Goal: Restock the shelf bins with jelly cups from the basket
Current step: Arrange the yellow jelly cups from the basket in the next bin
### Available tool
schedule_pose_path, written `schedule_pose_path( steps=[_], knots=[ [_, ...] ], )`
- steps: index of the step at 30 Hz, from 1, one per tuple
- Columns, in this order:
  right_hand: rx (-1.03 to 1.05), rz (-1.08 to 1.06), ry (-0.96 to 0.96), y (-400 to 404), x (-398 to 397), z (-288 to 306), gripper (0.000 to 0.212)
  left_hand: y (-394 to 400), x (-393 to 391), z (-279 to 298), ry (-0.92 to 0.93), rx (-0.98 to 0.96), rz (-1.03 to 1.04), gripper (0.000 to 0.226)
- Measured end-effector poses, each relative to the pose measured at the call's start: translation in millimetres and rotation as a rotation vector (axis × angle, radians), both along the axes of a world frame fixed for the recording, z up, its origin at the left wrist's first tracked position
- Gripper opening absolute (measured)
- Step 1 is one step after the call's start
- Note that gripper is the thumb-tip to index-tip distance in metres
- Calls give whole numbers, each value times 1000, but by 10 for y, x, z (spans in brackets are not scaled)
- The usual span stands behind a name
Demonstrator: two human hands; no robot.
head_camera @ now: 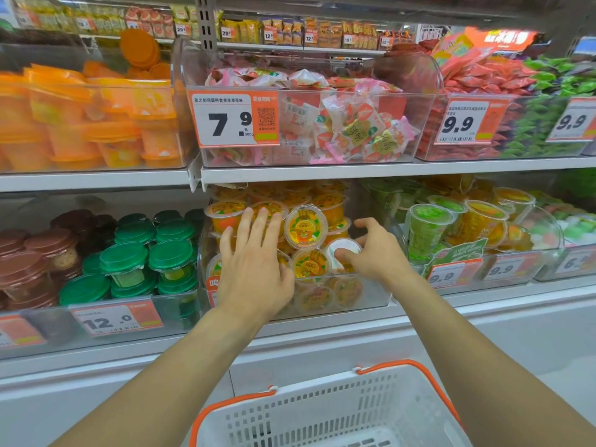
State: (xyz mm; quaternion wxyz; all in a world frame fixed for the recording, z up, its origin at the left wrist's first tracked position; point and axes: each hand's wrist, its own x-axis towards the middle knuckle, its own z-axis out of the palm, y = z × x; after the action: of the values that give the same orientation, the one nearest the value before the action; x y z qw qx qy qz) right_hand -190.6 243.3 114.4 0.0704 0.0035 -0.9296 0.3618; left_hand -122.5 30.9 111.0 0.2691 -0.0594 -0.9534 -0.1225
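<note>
Fingers of left hand point(254, 269) spread flat on cups point(306, 227), right hand point(371, 253) pinching cup point(343, 250), mid-frame bin point(371, 295). Placing step; next, basket point(322, 411) reach.

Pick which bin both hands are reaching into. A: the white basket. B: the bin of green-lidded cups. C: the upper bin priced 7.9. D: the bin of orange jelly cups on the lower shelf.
D: the left hand lies flat on the orange jelly cups, and the right hand grips one cup in that same bin.
</note>
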Motion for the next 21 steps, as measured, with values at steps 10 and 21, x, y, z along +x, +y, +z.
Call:
schedule_pose_path(
  steps=[10,21],
  knots=[
    [-871,46,-199,-200,-892,132,98,-135,28,-19,51,39,22,78],
    [-741,29,-235,-336,-688,314,46,-138,-8,-52,42,27,27,79]
  ],
)
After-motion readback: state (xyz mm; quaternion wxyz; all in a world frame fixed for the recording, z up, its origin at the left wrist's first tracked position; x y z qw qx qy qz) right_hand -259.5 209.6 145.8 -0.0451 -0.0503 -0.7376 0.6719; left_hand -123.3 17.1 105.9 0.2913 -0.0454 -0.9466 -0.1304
